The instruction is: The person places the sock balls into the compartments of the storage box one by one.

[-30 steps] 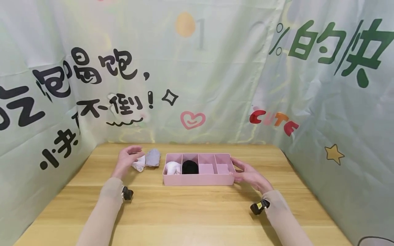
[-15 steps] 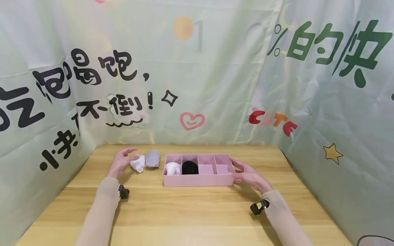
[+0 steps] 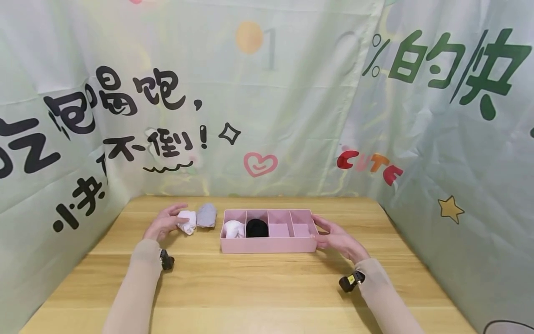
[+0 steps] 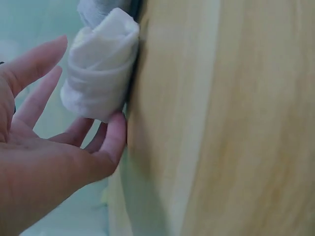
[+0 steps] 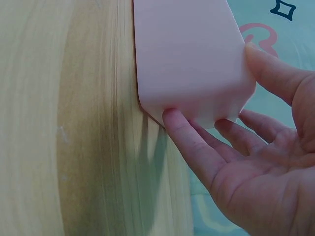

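A white rolled sock (image 3: 187, 222) lies on the table at the left, right beside a grey rolled sock (image 3: 206, 215). My left hand (image 3: 165, 221) is around its left end, fingers spread. In the left wrist view the thumb tip touches the near end of the white sock (image 4: 101, 69), while the forefinger stands apart from it. A pink divided box (image 3: 269, 245) sits mid-table, a white bundle (image 3: 234, 229) in its leftmost compartment and a black one (image 3: 257, 228) beside that. My right hand (image 3: 340, 237) rests fairly straight fingertips against the right end of the box (image 5: 192, 54).
The wooden table (image 3: 258, 287) runs back to a printed fabric curtain (image 3: 292, 116), which also encloses both sides. The two right-hand compartments of the box show their pink floors (image 3: 280, 229).
My left hand first drew back to the left from above the white sock, then came down around its left end. The right hand has stayed at the box.
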A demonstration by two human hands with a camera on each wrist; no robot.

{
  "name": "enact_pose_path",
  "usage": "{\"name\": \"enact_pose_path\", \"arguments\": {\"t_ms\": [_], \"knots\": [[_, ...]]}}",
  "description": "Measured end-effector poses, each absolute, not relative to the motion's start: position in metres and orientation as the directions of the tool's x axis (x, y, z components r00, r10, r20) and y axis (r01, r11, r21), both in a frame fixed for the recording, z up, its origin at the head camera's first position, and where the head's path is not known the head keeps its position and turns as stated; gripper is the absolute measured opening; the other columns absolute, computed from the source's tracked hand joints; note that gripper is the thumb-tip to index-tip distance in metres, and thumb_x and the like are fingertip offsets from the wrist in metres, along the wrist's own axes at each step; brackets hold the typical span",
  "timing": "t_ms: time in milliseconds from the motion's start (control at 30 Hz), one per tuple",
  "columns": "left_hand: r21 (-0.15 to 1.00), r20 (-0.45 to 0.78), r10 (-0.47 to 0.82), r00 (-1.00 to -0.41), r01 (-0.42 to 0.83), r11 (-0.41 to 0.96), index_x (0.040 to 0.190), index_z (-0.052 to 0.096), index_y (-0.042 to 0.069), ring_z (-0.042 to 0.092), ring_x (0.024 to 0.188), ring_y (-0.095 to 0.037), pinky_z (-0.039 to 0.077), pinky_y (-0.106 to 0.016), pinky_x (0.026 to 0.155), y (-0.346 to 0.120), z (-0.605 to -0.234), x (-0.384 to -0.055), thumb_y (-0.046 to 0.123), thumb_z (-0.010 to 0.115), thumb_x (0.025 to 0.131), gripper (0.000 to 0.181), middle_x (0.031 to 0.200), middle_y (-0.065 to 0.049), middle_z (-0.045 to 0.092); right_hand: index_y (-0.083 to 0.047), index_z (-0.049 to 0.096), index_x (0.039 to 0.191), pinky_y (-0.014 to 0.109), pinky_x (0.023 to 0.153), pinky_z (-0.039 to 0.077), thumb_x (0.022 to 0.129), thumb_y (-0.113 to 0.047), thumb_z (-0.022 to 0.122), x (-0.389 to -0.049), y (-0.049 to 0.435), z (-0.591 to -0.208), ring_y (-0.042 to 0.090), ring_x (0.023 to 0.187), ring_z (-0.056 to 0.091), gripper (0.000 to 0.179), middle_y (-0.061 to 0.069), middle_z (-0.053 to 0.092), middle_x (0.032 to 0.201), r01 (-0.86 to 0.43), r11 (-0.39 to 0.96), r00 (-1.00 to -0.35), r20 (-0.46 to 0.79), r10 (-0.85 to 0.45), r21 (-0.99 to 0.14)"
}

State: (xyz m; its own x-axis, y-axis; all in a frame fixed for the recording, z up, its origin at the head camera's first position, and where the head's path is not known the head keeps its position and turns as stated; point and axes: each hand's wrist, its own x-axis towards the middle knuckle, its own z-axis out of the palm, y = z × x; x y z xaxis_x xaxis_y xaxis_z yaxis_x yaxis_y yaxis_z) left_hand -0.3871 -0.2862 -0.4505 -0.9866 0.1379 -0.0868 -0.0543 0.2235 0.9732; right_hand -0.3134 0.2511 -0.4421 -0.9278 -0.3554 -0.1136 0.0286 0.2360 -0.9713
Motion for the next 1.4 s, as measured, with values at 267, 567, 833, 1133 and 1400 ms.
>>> {"name": "enact_pose_path", "arguments": {"t_ms": [267,567,833,1133,1400], "knots": [[0.972,-0.084,0.16,-0.984,-0.045,0.232,0.147,0.033,-0.007,0.059,0.089,-0.005,0.053,-0.022,0.08,-0.287,-0.46,-0.388,-0.003,0.063,0.091,0.064,0.142,-0.034,0.04,-0.008,0.014,0.158,0.042,0.1,0.05,0.093,-0.009,0.065,-0.314,0.252,-0.443,0.047,0.143,0.025,0.082,0.02,0.012,0.163,0.02,0.254,-0.924,-0.115,-0.364,-0.967],[0.937,-0.08,0.104,-0.991,-0.04,0.348,0.137,0.046,-0.008,0.059,0.089,-0.013,0.052,-0.024,0.075,-0.283,-0.458,-0.386,-0.007,0.067,0.082,0.059,0.132,-0.035,0.05,-0.007,0.014,0.157,0.044,0.101,0.049,0.093,-0.008,0.065,-0.314,0.253,-0.441,0.048,0.143,0.024,0.082,0.02,0.011,0.163,0.016,0.253,-0.925,-0.111,-0.365,-0.967],[0.945,-0.028,0.061,-0.998,-0.006,0.328,0.134,0.047,-0.007,0.058,0.089,-0.016,0.055,-0.025,0.073,-0.279,-0.455,-0.386,-0.011,0.065,0.081,0.056,0.13,-0.033,0.051,-0.009,0.015,0.158,0.042,0.101,0.05,0.093,-0.009,0.065,-0.314,0.253,-0.44,0.047,0.144,0.024,0.081,0.019,0.012,0.163,0.025,0.243,-0.928,-0.113,-0.355,-0.97],[0.962,-0.031,-0.022,-0.999,-0.036,0.269,0.143,0.042,-0.003,0.057,0.098,-0.021,0.057,-0.023,0.073,-0.279,-0.45,-0.385,-0.01,0.061,0.085,0.061,0.143,-0.033,0.039,-0.007,0.015,0.157,0.044,0.102,0.049,0.093,-0.007,0.064,-0.315,0.253,-0.44,0.048,0.143,0.023,0.081,0.02,0.011,0.163,0.021,0.227,-0.925,-0.105,-0.364,-0.974],[0.935,0.004,-0.047,-0.999,-0.013,0.354,0.146,0.044,0.004,0.052,0.119,-0.033,0.052,-0.016,0.079,-0.278,-0.441,-0.385,0.002,0.067,0.088,0.062,0.145,-0.032,0.042,-0.007,0.014,0.157,0.043,0.102,0.049,0.094,-0.007,0.064,-0.314,0.253,-0.441,0.048,0.144,0.023,0.081,0.02,0.011,0.163,0.024,0.241,-0.925,-0.113,-0.363,-0.97]]}}
